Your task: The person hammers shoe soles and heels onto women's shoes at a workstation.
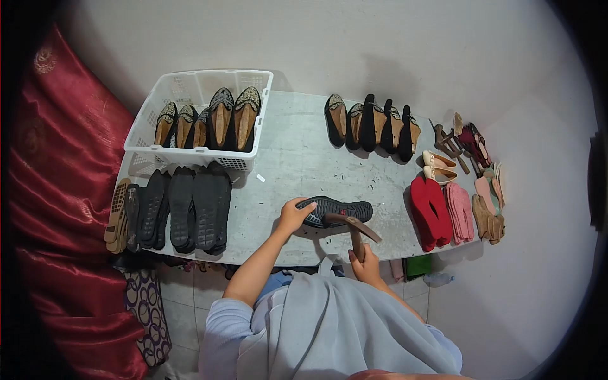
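Note:
A black shoe [316, 216] lies sole up over the table, its treaded underside showing a small red mark. My left hand [293, 214] is closed around its left end, the thumb on the sole. In my right hand [366, 266] I grip the handle of a hammer [356, 227]. The hammer's curved head crosses over the lower edge of the sole in this view.
A white plastic basket [266, 101] with patterned shoes stands at the back left. Black soles [182, 209] are stacked at the front left. Several black shoes [370, 123] line the back. Red insoles [430, 212], pink insoles [459, 212] and metal tools [448, 140] lie right.

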### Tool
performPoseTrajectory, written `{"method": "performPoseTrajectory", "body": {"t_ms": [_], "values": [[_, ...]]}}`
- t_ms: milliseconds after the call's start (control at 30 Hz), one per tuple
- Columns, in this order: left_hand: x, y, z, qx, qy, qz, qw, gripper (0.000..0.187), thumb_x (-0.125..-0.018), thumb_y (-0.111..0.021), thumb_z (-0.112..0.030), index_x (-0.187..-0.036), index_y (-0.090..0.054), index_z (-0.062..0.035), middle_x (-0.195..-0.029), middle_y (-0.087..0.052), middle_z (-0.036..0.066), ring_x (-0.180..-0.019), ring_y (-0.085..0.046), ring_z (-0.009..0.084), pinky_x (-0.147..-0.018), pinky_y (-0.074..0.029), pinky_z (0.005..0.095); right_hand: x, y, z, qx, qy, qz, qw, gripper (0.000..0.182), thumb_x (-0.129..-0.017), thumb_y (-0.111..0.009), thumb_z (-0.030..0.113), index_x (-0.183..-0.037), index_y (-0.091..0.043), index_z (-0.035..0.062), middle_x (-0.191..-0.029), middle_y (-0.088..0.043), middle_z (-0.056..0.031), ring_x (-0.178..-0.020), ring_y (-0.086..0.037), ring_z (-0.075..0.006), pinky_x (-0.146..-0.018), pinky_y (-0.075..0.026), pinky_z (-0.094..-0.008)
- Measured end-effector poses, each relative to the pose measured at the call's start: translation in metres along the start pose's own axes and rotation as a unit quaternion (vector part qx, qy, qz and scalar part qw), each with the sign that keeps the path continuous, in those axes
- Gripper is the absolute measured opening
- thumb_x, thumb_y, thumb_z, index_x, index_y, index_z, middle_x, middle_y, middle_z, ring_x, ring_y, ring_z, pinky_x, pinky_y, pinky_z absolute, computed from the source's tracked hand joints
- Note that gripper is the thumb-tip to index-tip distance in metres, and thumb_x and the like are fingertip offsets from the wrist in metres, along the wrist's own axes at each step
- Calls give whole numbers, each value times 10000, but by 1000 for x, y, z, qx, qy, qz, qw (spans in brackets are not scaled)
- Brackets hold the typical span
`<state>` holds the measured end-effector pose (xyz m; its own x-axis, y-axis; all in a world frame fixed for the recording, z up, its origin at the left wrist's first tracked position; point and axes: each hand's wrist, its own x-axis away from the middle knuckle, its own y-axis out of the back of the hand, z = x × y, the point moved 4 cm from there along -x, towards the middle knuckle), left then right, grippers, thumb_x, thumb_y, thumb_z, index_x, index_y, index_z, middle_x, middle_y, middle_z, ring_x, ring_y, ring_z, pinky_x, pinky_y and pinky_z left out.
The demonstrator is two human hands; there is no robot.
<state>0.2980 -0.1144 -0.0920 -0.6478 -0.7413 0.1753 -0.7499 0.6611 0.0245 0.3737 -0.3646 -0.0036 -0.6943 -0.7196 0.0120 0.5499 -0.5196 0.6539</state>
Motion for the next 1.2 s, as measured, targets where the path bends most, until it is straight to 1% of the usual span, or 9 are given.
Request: {"method": "performPoseTrajectory", "body": {"t_ms": [133,233,333,467,667,767,967,1067,1200], "values": [[-7,2,-3,-15,8,46,999,387,-762,-751,-304,-944,-680,31,-839,-693,102,-758,-640,148,-711,-499,270,1,12,8,7,-2,15,1000,286,-834,-660,261,-970,-551,35,-738,-626,-191,-673,-639,-337,-587,-471,-380],[-18,3,-5,-15,31,62,997,399,-756,-757,-309,-941,-681,37,-843,-694,109,-764,-642,157,-720,-499,275,3,7,-4,-9,37,-52,998,253,-829,-668,228,-925,-547,28,-663,-580,-135,-583,-562,-212,-559,-437,-331],[-30,4,-4,-19,40,82,996,412,-750,-765,-307,-944,-678,45,-836,-689,108,-755,-638,146,-712,-500,272,-2,6,-10,-4,-34,3,999,285,-819,-679,255,-959,-571,31,-701,-613,-168,-635,-627,-295,-576,-466,-364],[-37,5,-22,-40,45,145,988,413,-744,-774,-288,-967,-671,44,-841,-682,105,-748,-635,142,-702,-503,268,-26,22,0,-38,-6,-40,998,270,-798,-708,225,-935,-595,22,-658,-574,-111,-584,-530,-159,-566,-442,-314],[-57,6,-23,-49,59,226,971,453,-726,-793,-271,-1025,-651,39,-900,-676,111,-775,-635,155,-724,-509,262,-80,19,-21,-19,2,-155,988,331,-742,-745,217,-956,-604,9,-766,-617,-148,-694,-591,-231,-647,-457,-342],[-62,6,-23,-51,41,257,964,443,-723,-795,-265,-1028,-656,25,-929,-672,118,-818,-633,160,-755,-503,264,-80,15,-24,-32,-108,-84,990,381,-702,-767,228,-962,-604,1,-796,-627,-163,-729,-603,-283,-673,-461,-359],[-57,6,-28,-41,45,189,980,545,-731,-784,-220,-1176,-568,9,-983,-652,125,-878,-622,166,-810,-490,275,-86,16,-22,50,-110,-52,991,389,-686,-761,246,-988,-622,44,-852,-658,-175,-804,-636,-339,-693,-473,-407],[-39,-1,-20,103,78,9,992,665,-706,-805,-206,-1242,-477,11,-1066,-614,130,-923,-604,176,-823,-483,272,-94,18,-26,60,-127,-40,989,394,-684,-755,247,-1000,-627,49,-866,-662,-186,-830,-640,-353,-706,-478,-419],[8,-45,11,351,37,-13,935,732,-691,-814,-156,-1259,-384,13,-1141,-548,139,-1057,-544,193,-935,-433,320,-100,19,-31,47,-128,-44,990,397,-680,-755,238,-1001,-631,42,-880,-666,-185,-829,-641,-353,-718,-483,-411]]}}
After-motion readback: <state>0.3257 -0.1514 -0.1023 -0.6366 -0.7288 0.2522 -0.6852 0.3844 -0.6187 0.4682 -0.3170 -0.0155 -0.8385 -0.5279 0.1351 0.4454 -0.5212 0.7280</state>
